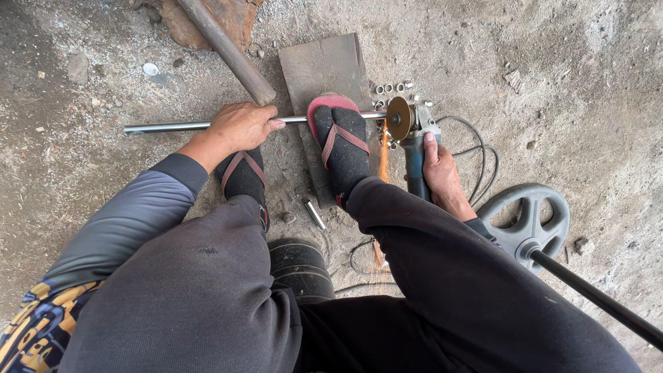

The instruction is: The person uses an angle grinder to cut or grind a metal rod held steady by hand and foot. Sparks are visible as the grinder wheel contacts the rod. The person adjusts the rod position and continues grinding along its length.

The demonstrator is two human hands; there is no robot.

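A thin metal rod (179,126) is gripped by the left hand (238,126) and pinned under a sandalled foot (342,145) on a flat metal plate (324,69). An angle grinder (412,148) is held by the right hand (442,173), its disc (398,119) set against the rod, with sparks (382,166) thrown downward. Short cut pieces (392,88) are lying just beyond the disc.

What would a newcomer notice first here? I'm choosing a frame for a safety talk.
The sparks at centre, where the grinder in the right hand meets the thin rod. Next, the right foot in a sock and sandal pinning the rod on a plate, beside the disc. The left hand grips the rod further left, and cut rings lie just above the disc.
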